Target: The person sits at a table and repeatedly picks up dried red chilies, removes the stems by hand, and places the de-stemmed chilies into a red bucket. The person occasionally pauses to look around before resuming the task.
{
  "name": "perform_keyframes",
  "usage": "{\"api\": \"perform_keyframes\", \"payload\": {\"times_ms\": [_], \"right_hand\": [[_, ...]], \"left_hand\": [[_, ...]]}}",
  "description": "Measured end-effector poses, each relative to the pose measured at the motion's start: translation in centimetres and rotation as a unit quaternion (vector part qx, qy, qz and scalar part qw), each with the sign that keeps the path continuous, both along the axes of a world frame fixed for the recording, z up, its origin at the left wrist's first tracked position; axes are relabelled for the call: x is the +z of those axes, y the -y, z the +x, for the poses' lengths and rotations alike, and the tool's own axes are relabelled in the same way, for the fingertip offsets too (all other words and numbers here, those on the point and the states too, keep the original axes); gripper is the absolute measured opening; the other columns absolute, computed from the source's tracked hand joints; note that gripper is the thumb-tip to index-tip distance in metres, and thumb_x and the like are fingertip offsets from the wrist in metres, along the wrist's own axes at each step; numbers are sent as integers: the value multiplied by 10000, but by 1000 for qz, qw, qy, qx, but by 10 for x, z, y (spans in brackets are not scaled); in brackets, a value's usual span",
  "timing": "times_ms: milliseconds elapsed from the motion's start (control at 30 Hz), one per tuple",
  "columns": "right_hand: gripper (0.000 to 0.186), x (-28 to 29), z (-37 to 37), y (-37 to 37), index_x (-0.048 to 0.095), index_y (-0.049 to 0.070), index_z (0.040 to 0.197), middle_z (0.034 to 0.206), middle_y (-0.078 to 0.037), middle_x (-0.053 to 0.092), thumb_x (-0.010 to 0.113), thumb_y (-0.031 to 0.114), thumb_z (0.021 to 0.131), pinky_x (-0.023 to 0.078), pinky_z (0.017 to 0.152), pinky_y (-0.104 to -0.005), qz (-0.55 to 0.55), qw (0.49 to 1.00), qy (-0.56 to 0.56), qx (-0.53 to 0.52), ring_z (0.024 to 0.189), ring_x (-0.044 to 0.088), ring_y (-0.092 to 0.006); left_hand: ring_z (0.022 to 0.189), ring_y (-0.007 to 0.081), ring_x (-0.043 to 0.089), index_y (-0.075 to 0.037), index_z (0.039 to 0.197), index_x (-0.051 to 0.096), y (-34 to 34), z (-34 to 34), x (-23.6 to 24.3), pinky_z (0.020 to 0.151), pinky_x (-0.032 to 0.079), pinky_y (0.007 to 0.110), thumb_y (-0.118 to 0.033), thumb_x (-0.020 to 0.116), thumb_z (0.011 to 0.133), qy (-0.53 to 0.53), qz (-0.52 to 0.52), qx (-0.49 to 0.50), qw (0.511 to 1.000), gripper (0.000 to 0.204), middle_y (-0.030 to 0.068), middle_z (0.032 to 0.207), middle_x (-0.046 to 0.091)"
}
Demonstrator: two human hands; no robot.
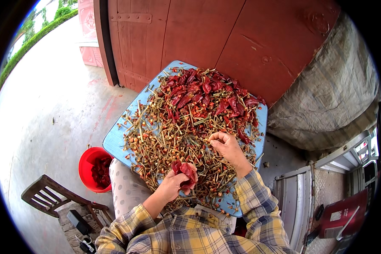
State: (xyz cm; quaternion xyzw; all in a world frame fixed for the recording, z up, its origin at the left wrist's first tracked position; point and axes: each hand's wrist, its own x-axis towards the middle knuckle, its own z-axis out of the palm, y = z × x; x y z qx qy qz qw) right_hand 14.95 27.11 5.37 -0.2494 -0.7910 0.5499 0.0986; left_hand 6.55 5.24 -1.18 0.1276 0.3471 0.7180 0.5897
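My left hand point(169, 187) is closed around a few dried red chili peppers point(186, 172) above the near part of a blue table point(117, 143). Over the right half of the table, my right hand point(228, 149) has thumb and forefinger pinched together; what they hold, if anything, is too small to make out. Below both hands spreads a thick layer of dry chili stems point(178, 137), tan and greenish. A heap of dark red dried chilies point(203, 89) lies across the table's far part, mixed with stems at its edges.
Left of my knee, a red bucket point(85, 172) holds more red chilies. A wooden chair point(59, 192) with a dark device on its seat stands at lower left. Beyond the table rises a red wooden door point(194, 34); a grey tarp point(326, 93) covers something bulky at right.
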Motion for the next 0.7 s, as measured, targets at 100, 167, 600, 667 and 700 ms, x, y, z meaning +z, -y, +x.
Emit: {"api": "perform_keyframes", "payload": {"times_ms": [100, 167, 600, 667, 700], "right_hand": [[87, 11, 6, 21, 630, 24, 944, 723, 42, 546, 589, 95, 913, 410, 556, -232, -66, 998, -16, 17, 605, 466, -48], [80, 17, 11, 44, 617, 24, 948, 754, 24, 553, 593, 90, 910, 413, 556, -234, -13, 999, -31, 35, 617, 481, -56], [231, 5, 30, 102, 615, 32, 1065, 991, -112, 619, 625, 17, 834, 545, 682, -356, 353, 925, -128, 54, 845, 643, -285], [275, 8, 30, 107, 608, 22, 1088, 1004, -112, 627, 630, 10, 815, 548, 701, -353, 403, 905, -128, 53, 863, 643, -280], [297, 8, 30, 107, 603, 16, 1102, 1017, -116, 629, 631, 5, 806, 548, 714, -351, 417, 899, -126, 56, 877, 641, -279]], "left_hand": [[688, 143, 563, -71, 1096, 554, 0, 0, 1, 496, 422, 268, -73, 468, 857, -10, -2, -8, 1000, 254, 56, 918, 612], [673, 152, 565, -63, 1079, 552, 0, 1, 4, 496, 429, 276, -74, 470, 858, -1, -13, -1, 1000, 236, 62, 893, 614], [629, 187, 573, -50, 1007, 540, -1, 7, 9, 491, 455, 320, -84, 495, 900, 44, -58, 16, 997, 121, 89, 782, 588], [639, 186, 566, -54, 1007, 540, 1, 7, 5, 495, 453, 322, -105, 496, 915, 62, -34, -2, 998, 114, 88, 779, 581], [644, 186, 562, -56, 1007, 540, 2, 8, 4, 498, 452, 323, -115, 497, 923, 70, -22, -11, 997, 112, 87, 777, 577]]}}
